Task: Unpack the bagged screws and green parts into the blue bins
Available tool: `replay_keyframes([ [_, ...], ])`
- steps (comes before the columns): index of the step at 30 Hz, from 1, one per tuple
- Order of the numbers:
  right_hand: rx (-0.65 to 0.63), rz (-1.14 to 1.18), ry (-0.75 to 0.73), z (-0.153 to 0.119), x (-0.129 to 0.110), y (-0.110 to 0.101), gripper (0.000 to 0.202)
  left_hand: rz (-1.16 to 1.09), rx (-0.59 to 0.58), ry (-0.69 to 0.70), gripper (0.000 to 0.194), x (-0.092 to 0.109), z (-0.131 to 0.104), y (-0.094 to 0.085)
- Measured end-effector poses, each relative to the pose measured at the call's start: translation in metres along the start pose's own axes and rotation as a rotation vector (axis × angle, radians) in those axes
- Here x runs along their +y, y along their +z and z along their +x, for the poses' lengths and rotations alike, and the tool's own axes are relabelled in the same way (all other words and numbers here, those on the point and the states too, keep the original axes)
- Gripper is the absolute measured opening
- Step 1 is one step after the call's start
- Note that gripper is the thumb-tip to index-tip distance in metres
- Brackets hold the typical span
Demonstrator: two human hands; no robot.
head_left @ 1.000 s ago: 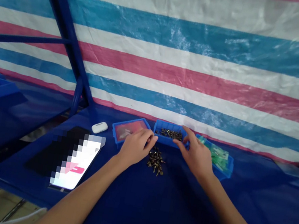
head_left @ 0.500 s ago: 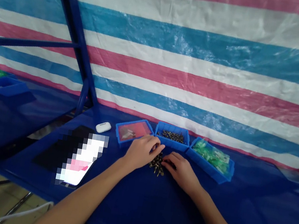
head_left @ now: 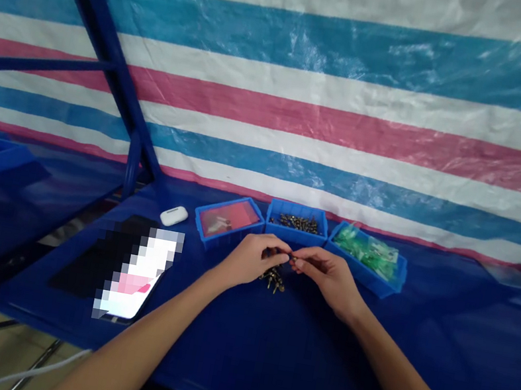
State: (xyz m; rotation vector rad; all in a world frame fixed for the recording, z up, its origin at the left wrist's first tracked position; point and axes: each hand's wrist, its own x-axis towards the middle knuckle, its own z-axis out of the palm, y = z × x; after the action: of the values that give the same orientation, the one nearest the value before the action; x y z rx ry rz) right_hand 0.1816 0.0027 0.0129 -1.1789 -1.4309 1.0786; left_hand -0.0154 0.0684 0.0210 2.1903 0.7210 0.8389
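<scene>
My left hand (head_left: pixel 253 258) and my right hand (head_left: pixel 330 280) meet over the table, fingertips pinched together. Between them is a small dark metal piece (head_left: pixel 293 258), too small to name by kind; both hands seem to grip it. Just under my left fingers lies a small pile of brass-and-dark metal pieces (head_left: pixel 274 281), partly hidden by that hand. Behind the hands a blue bin (head_left: pixel 294 235) holds many similar metal pieces.
Left of that bin, a blue tray (head_left: pixel 227 237) has a reddish bottom and small clear bags. To the right, another bin (head_left: pixel 363 267) holds green packets. A white case (head_left: pixel 173 215), a lit phone (head_left: pixel 136 287) and a blue frame post (head_left: pixel 108 57) are at left.
My right hand has lifted from the pile and met my left fingertips, with a small metal piece now between them. The view has shifted slightly.
</scene>
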Motion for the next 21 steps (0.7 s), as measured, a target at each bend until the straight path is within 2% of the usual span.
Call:
replay_keyframes([
  [9, -0.042, 0.115, 0.009, -0.003, -0.007, 0.002, 0.025, -0.122, 0.002, -0.082, 0.012, 0.003, 0.001, 0.000],
  [14, -0.027, 0.106, 0.001, -0.001, -0.006, -0.001, 0.029, -0.059, 0.029, -0.055, 0.010, 0.009, 0.001, -0.003],
  [17, 0.002, -0.046, 0.007, 0.000, -0.004, -0.002, 0.035, 0.018, 0.072, -0.018, 0.009, 0.010, 0.002, -0.005],
  [21, 0.012, -0.392, -0.079, -0.001, -0.007, -0.001, 0.027, 0.108, 0.064, 0.045, 0.007, 0.007, 0.002, -0.004],
])
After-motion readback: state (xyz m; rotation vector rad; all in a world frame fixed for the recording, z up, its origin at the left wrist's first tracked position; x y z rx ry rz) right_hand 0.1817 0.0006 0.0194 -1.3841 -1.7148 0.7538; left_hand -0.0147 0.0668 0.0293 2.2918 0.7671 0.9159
